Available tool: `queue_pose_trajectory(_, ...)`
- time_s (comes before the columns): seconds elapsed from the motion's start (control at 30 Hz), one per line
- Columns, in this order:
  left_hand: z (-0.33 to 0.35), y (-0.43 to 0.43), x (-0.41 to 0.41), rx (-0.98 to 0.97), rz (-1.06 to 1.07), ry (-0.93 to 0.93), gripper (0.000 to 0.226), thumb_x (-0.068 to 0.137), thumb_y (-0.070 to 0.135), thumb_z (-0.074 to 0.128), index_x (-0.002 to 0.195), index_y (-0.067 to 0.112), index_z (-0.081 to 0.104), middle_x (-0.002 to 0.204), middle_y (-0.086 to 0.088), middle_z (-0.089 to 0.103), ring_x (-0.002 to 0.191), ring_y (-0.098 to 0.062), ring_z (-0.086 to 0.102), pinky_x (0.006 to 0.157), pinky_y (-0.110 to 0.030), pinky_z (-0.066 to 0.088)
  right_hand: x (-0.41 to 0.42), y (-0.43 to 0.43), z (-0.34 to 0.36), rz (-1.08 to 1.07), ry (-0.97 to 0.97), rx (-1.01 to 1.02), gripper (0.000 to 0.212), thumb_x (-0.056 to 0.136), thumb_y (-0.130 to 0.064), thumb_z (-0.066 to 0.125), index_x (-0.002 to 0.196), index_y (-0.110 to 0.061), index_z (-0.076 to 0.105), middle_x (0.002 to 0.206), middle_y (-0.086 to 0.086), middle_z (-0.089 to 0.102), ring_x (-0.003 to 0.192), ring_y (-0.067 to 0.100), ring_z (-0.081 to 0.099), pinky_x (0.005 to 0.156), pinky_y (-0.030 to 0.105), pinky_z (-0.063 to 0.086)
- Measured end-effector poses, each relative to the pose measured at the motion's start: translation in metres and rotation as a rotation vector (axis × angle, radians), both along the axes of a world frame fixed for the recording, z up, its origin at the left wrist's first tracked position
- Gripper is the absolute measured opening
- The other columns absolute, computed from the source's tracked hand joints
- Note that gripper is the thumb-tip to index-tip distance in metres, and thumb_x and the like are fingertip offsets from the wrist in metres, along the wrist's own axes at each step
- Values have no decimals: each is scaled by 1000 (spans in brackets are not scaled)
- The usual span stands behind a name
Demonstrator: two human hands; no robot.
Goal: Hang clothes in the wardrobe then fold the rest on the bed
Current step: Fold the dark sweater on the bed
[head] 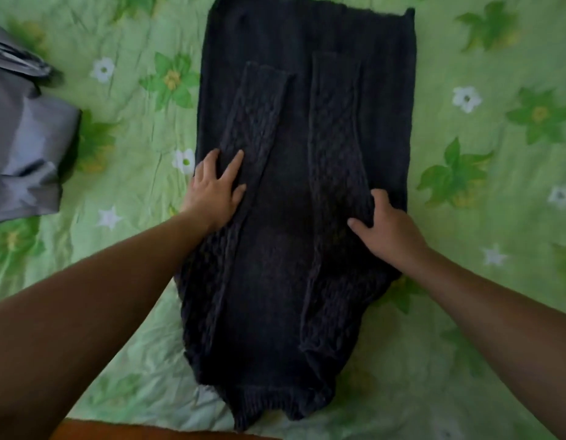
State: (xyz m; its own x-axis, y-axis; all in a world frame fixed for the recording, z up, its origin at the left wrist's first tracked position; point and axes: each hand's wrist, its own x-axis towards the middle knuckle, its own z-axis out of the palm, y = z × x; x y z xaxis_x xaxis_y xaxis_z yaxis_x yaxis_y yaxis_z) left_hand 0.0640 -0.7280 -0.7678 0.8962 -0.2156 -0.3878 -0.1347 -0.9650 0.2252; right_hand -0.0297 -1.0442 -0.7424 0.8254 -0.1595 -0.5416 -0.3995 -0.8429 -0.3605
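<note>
Head view. A dark knitted sweater (294,198) is shown laid flat and lengthwise in the middle of the bed sheet (466,173), a creased green cloth printed with leaves and white flowers. A ribbed band is seen at the near end of the garment, and its far edge reaches the top of the frame. Both cable-knit sleeves are folded inward over the body. One sleeve (256,115) runs slightly aslant on the left of the view, and the second sleeve (334,122) lies nearly straight on the right, a strip of plain knit being left between them. The left hand (213,192) is laid palm down on the first sleeve and the sweater's left border. Its fingers (235,165) are straight and spread, pressed onto the knit and closed on nothing. The right hand (386,230) is placed at the opposite border, beside the second sleeve. Its fingers are curled into a raised fold of the knit, which is gripped, and the thumb (354,223) is pointed toward the middle of the garment. Both bare forearms are seen entering from the lower corners. A folded grey garment (27,147) of smooth cloth is seen on the sheet at the left edge of the frame, well apart from the sweater. A narrow orange-brown strip (142,432) is visible along the bottom edge; what it belongs to cannot be told
</note>
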Motion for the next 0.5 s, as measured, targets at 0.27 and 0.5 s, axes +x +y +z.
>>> queue_pose_trajectory(0.27,34,20,-90,35,-393,-281,56,90,30,49,145,21,45,143,-17,42,129,-39,42,103,-51,35,-96,16,10,761,-516,-103,46,75,-19,55,119,-11,65,114,15,56,105,38,55,87,47,44)
queue_pose_trajectory(0.5,27,108,-187,47,-848,-236,44,81,16,50,125,13,51,119,-16,58,108,-37,59,95,-48,43,-152,-3,-12,1081,-425,-219,38,80,-16,46,116,-15,62,118,16,57,110,39,54,99,57,39)
